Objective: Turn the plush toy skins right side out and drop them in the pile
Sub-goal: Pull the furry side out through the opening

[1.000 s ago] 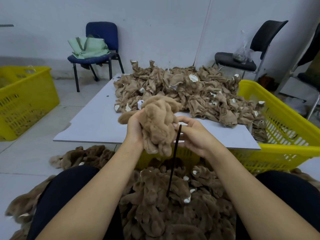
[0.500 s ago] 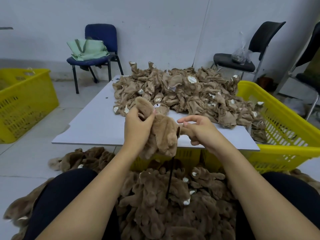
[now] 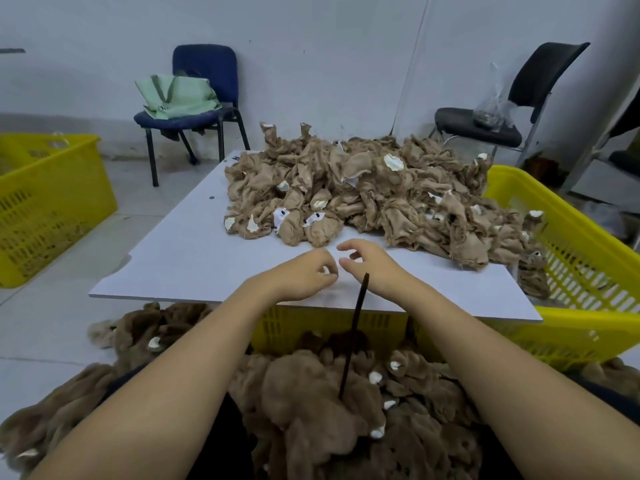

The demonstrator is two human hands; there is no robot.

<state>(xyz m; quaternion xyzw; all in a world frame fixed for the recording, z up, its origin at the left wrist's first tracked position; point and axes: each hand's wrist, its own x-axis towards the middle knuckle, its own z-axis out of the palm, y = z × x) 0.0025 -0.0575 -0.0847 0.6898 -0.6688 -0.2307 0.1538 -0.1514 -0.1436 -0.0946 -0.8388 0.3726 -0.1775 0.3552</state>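
A heap of inside-out tan plush skins (image 3: 363, 195) lies on the far half of the white board (image 3: 194, 258). A pile of furry brown skins turned right side out (image 3: 329, 410) fills my lap and the floor around my knees. A thin black stick (image 3: 353, 337) stands upright out of that pile, its top just in front of my right wrist. My left hand (image 3: 304, 275) and my right hand (image 3: 370, 268) hover close together over the board's near part. Both have loosely curled fingers and hold nothing.
A yellow basket (image 3: 588, 271) stands under and to the right of the board; another yellow basket (image 3: 45, 202) is on the floor at left. A blue chair (image 3: 207, 71) with a green bag (image 3: 176, 97) and a black chair (image 3: 540, 74) stand by the wall.
Both hands were working a furry brown skin at the stick. That skin has left my hands, and both have moved forward over the board, empty.
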